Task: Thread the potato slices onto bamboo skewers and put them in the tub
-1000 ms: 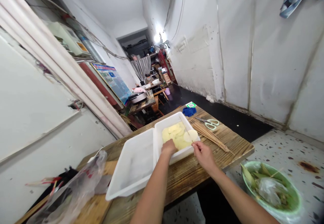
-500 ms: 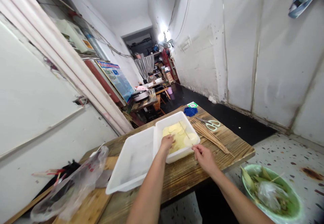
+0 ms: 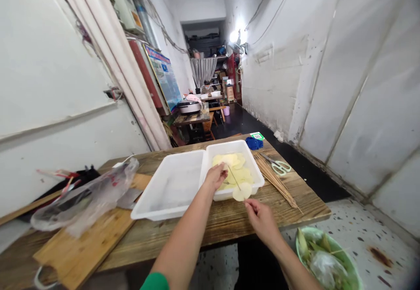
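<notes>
Head view, worktable with tubs, both hands occupied. Item: right hand, thumb and forefinger pinched on the near end of a thin skewer, remaining fingers curled in. Item: one round pale slice, threaded low on that skewer, just beyond the right fingertips and over the near edge of the filled tub. Item: left hand, fingers half curled, thumb and fingertips brought together at a second pale slice beside the skewer's far tip; whether the tip has pierced it cannot be told. Change noted: a second ago the left hand was down among the loose slices; it is now raised off them, and the threaded slice has shifted toward the person. Bearing on the work: picking up appears finished for this piece, and the two hands seem to be at the point of joining slice and skewer, where alignment of the tip looks to matter most. Stock: loose yellow slices in the filled tub; spare skewers, bundled to its right. Adjacent: second white tub, touching or just beside the first; scissors, beside the bundle; blue cloth, beyond it.
</notes>
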`<state>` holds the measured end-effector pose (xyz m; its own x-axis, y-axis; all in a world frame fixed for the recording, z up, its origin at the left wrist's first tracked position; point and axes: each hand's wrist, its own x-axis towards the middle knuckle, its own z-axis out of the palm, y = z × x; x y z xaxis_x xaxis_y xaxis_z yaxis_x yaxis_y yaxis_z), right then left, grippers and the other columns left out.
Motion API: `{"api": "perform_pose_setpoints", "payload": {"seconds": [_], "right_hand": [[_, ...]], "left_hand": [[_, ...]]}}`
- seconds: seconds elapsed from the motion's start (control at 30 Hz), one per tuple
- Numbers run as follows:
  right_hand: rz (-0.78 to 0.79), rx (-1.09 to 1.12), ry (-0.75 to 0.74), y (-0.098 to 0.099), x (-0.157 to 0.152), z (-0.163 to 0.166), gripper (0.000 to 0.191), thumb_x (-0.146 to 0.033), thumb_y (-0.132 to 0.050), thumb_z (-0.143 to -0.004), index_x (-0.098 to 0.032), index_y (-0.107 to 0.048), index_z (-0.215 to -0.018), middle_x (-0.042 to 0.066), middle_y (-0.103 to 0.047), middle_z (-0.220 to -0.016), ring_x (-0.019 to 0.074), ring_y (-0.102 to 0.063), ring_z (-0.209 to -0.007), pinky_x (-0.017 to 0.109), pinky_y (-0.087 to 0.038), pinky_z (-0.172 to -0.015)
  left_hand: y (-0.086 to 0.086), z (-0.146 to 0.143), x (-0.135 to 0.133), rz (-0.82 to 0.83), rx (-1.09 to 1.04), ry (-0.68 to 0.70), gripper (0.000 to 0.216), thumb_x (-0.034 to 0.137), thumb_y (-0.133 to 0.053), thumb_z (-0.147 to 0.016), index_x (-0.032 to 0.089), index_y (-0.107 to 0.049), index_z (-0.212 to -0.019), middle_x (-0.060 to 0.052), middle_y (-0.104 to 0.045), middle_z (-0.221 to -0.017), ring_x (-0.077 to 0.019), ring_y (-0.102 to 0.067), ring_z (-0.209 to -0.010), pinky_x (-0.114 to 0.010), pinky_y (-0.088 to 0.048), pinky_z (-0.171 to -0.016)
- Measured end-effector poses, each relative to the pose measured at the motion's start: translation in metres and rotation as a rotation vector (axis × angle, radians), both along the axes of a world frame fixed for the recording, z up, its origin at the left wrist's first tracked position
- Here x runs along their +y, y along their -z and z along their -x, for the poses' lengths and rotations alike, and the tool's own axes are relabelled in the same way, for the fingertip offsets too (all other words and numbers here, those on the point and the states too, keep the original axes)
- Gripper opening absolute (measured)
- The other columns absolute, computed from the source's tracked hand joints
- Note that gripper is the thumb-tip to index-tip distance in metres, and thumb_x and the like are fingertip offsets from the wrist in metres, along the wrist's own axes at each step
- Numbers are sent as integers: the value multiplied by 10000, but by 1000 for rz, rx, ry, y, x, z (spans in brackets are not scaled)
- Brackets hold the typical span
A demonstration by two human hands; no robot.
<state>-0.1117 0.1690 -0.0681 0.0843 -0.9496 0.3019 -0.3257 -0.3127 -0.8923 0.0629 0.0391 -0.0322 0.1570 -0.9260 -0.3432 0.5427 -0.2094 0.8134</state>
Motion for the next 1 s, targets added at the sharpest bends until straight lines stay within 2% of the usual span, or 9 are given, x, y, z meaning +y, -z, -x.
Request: {"api": "perform_pose_setpoints", "payload": {"seconds": [0.07,0.17,0.3,0.43,0.57,0.77,0.87,1.0], "right_hand": [[-14,-11,-7,-2,0,-1,342,-380,-447,-856,-154,-703,-869,83,-707,-753,200,-643,-670,272,-468,-630],[-50,-38,-14,-2,0,-4,364,-411,-447,-852,-153,-703,-861,58,-657,-604,208,-627,-627,271,-464,-575],[-80,-43,-11,2,0,-6,394,-457,-453,-847,-156,-707,-865,26,-569,-471,210,-600,-571,263,-443,-507],[-81,-55,-12,3,0,-7,414,-475,-459,-846,-150,-714,-873,24,-563,-467,198,-585,-548,257,-434,-492],[-59,-87,-19,2,0,-7,405,-474,-486,-840,-147,-722,-870,19,-563,-467,191,-582,-551,255,-439,-502],[-64,-103,-25,2,1,-5,392,-475,-509,-831,-154,-729,-864,17,-572,-474,191,-582,-554,257,-443,-508],[-74,-102,-27,3,2,-5,384,-467,-510,-832,-153,-728,-871,16,-569,-473,192,-582,-558,254,-439,-502],[-76,-103,-34,2,2,-5,380,-458,-510,-831,-148,-726,-875,12,-555,-461,188,-578,-554,250,-436,-497]], "left_hand": [[-3,1,2,1,57,9,108,121,-618,-821,143,-512,-825,-43,-608,-717,-113,-617,-605,-205,-510,-554],[-6,3,5,25,135,22,123,81,-616,-812,134,-507,-832,-95,-642,-830,-177,-669,-759,-272,-548,-674],[-5,2,4,37,179,21,160,63,-642,-787,126,-503,-834,-116,-645,-865,-207,-674,-817,-300,-551,-711],[-1,2,3,79,134,-6,158,88,-650,-788,136,-507,-832,-87,-637,-836,-180,-666,-775,-287,-545,-702],[2,3,2,131,26,-29,162,149,-661,-791,153,-499,-792,-42,-624,-785,-112,-620,-651,-258,-525,-665],[8,1,-2,158,-136,-127,281,236,-787,-627,162,-525,-700,50,-514,-628,-45,-488,-524,-166,-400,-505],[10,1,-4,191,-135,-138,300,254,-811,-573,158,-547,-680,54,-506,-600,-39,-464,-508,-163,-376,-487],[10,2,-4,218,-64,-164,293,235,-821,-552,148,-566,-668,50,-511,-597,-43,-470,-519,-183,-425,-524]]}}
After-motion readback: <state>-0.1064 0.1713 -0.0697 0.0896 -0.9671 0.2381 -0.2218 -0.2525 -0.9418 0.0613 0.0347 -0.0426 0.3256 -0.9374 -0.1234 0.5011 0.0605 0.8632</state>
